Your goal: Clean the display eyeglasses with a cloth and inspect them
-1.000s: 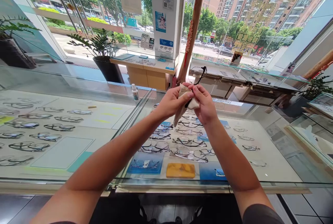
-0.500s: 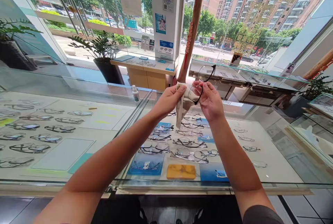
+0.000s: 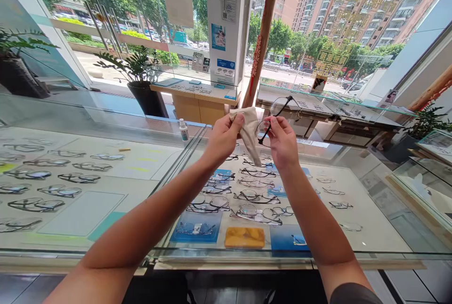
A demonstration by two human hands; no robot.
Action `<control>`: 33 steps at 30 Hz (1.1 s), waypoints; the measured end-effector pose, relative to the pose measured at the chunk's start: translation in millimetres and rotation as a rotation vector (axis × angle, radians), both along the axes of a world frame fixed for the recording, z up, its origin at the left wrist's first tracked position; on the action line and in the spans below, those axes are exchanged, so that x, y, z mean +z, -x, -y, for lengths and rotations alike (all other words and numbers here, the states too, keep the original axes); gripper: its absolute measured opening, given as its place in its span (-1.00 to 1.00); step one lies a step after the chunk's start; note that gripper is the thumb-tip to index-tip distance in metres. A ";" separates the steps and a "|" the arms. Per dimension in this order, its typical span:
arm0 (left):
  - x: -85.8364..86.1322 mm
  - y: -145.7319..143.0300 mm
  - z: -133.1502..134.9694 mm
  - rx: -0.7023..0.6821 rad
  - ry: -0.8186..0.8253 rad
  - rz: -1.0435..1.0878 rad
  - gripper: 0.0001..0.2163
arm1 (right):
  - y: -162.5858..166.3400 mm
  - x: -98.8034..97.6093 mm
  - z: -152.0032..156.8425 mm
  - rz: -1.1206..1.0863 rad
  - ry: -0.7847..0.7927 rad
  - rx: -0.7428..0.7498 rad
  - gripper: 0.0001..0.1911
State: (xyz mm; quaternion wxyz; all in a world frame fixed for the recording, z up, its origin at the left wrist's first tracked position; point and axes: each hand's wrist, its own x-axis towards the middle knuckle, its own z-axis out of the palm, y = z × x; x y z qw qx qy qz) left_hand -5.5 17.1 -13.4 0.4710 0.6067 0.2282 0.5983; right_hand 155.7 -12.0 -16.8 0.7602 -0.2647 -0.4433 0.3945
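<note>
My left hand (image 3: 226, 137) pinches a pale beige cleaning cloth (image 3: 250, 137), whose loose end hangs down to the right. Close beside it, my right hand (image 3: 283, 141) holds a pair of dark-framed eyeglasses (image 3: 280, 106) between thumb and fingers. One round lens stands up above the fingers; the other lens is partly hidden near the cloth. Whether cloth and lens touch, I cannot tell. Both hands are raised over a glass display case (image 3: 197, 258) with several rows of eyeglasses (image 3: 254, 196) inside.
A small white spray bottle (image 3: 183, 130) stands on the glass, left of my hands. An amber block (image 3: 245, 237) lies in the case near its front edge. Beyond are a wooden post (image 3: 261, 45), a potted plant (image 3: 144, 97) and more display counters (image 3: 201, 90) by the windows.
My left hand and the cloth have shifted left, away from the lens. The eyeglasses in my right hand have dropped slightly and tilted. The view has also moved a little.
</note>
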 end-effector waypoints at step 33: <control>5.3 3.7 -1.5 -0.359 0.357 0.064 -0.66 | -12.0 9.2 6.8 -0.046 -0.022 0.091 -0.80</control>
